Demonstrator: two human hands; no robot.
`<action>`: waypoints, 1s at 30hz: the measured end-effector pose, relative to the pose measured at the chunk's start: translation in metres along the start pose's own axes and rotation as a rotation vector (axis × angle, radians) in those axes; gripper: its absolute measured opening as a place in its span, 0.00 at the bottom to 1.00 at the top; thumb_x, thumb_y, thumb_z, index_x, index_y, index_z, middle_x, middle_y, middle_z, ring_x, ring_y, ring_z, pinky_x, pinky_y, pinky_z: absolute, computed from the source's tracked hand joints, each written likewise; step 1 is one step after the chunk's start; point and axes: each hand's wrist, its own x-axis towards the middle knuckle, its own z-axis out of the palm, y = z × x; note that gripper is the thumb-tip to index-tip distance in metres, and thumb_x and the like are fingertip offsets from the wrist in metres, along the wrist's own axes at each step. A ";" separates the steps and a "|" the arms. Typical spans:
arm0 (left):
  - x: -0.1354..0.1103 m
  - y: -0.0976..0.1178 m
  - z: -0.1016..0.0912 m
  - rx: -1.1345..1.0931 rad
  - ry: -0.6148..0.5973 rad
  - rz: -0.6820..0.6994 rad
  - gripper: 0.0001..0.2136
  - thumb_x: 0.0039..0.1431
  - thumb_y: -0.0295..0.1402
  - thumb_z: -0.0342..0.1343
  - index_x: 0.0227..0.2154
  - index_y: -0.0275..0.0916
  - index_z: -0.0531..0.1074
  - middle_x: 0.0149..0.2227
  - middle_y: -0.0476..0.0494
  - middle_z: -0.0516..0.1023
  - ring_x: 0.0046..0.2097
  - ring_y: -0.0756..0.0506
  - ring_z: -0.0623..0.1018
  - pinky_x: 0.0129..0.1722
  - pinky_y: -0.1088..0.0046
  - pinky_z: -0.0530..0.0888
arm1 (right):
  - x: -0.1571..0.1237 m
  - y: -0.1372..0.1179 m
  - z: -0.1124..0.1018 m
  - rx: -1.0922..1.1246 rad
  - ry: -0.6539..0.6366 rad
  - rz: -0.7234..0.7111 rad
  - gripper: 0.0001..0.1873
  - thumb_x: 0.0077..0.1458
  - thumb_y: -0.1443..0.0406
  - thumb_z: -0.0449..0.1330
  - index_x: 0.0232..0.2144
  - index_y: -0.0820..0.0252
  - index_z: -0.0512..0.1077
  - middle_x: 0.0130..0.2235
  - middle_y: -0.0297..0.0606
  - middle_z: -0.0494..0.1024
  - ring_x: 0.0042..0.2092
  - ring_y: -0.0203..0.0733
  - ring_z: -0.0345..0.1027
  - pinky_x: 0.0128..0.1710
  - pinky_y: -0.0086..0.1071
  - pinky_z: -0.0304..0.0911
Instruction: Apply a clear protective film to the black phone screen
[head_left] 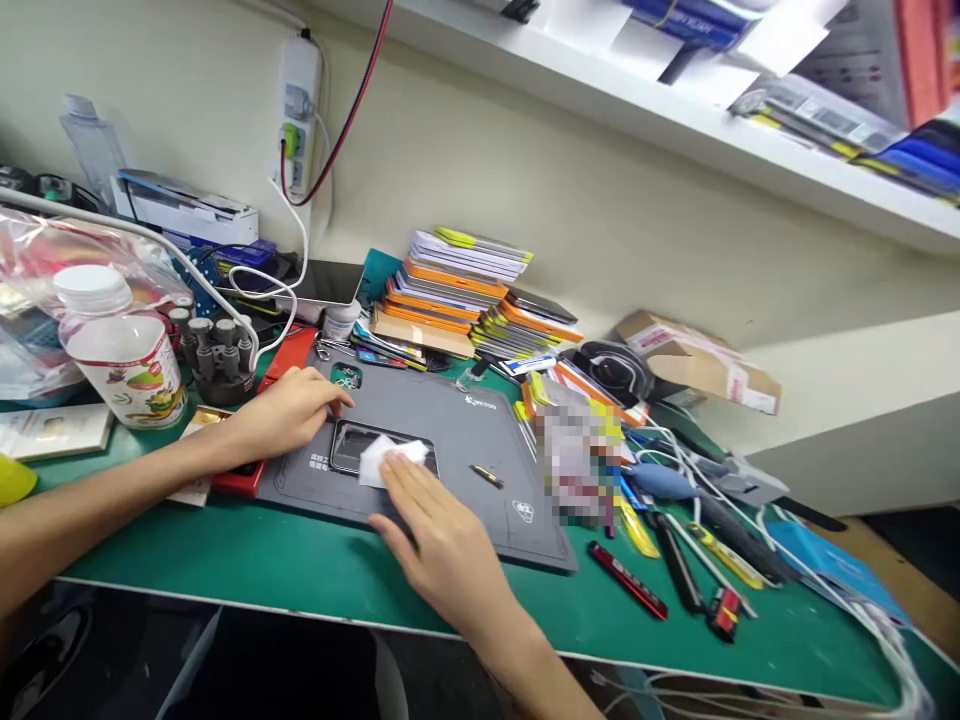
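A phone-sized panel with a dark frame and glossy surface (345,447) lies flat on the grey work mat (457,430). My right hand (439,535) presses a crumpled white wipe (373,462) onto it, the fingers laid over the wipe and the thumb apart. The wipe covers the middle of the panel. At the panel's upper left corner is my left hand (292,410), its fingers loosely bent and the index finger reaching forward. Nothing shows in it, and whether it touches the panel's edge I cannot make out. A small yellow-and-black piece (487,476) lies right of the panel.
Stacks of flat boxes (450,290) stand against the wall. Left are a plastic jar (120,350) and a dark holder with grey posts (217,355). Tools, cables and a red pen-like tool (627,580) crowd the right. A shelf (675,110) overhangs the bench.
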 end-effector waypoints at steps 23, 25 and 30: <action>-0.002 0.016 -0.007 0.063 -0.233 0.132 0.26 0.62 0.48 0.65 0.59 0.41 0.71 0.57 0.39 0.77 0.60 0.36 0.72 0.63 0.59 0.58 | 0.033 0.101 -0.066 0.005 -0.142 0.037 0.17 0.68 0.67 0.52 0.46 0.53 0.81 0.40 0.37 0.85 0.42 0.43 0.81 0.39 0.34 0.75; -0.002 0.016 -0.007 0.032 -0.237 0.115 0.25 0.61 0.46 0.66 0.56 0.41 0.71 0.56 0.39 0.77 0.59 0.36 0.72 0.62 0.59 0.59 | 0.043 0.110 -0.071 -0.069 -0.213 0.027 0.18 0.66 0.68 0.51 0.42 0.53 0.82 0.39 0.37 0.83 0.42 0.42 0.80 0.37 0.33 0.73; -0.001 0.015 -0.010 -0.029 -0.218 0.007 0.24 0.56 0.44 0.67 0.53 0.44 0.70 0.55 0.41 0.73 0.57 0.35 0.70 0.60 0.56 0.65 | 0.057 0.117 -0.066 -0.208 -0.277 -0.017 0.16 0.65 0.68 0.52 0.33 0.56 0.80 0.41 0.41 0.82 0.44 0.45 0.77 0.39 0.36 0.73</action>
